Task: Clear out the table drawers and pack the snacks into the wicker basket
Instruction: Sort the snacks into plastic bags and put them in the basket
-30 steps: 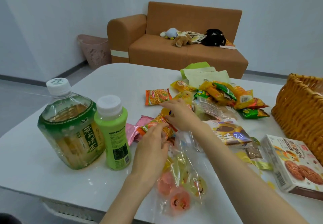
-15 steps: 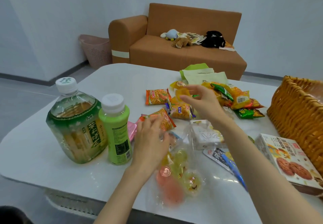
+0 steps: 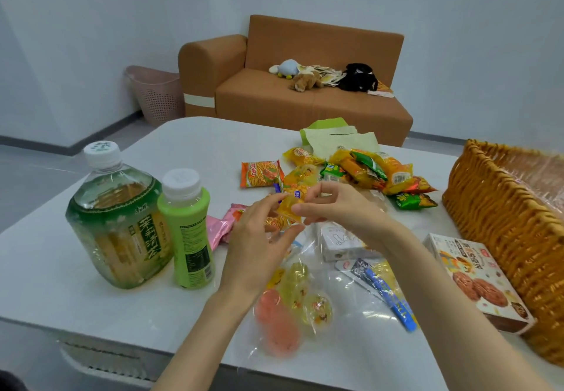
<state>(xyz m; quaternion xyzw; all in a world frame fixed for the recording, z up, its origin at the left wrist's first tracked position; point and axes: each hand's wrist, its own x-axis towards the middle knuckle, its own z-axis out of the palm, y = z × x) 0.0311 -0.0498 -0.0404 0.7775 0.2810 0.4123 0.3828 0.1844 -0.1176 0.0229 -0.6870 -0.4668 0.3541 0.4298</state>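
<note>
My right hand [image 3: 341,207] pinches a small yellow jelly cup [image 3: 288,209] above the table's middle. My left hand [image 3: 259,247] meets it from below, its fingers touching the cup and the mouth of a clear plastic bag [image 3: 293,308] that lies on the table with several jelly cups inside. The wicker basket [image 3: 500,216] stands at the right edge. A heap of snack packets [image 3: 366,173] lies behind my hands, and an orange noodle-snack packet [image 3: 261,173] lies to their left.
A large green tea bottle [image 3: 117,225] and a light green bottle [image 3: 187,228] stand at the left on the white table [image 3: 189,149]. A cookie box [image 3: 479,274] lies against the basket. A small white box [image 3: 341,242] and a blue packet [image 3: 384,290] lie under my right arm. A sofa [image 3: 305,97] stands behind.
My right hand lifted a yellow jelly cup from the snack heap and brought it back toward my left hand at the bag's mouth. The head view shifted slightly left.
</note>
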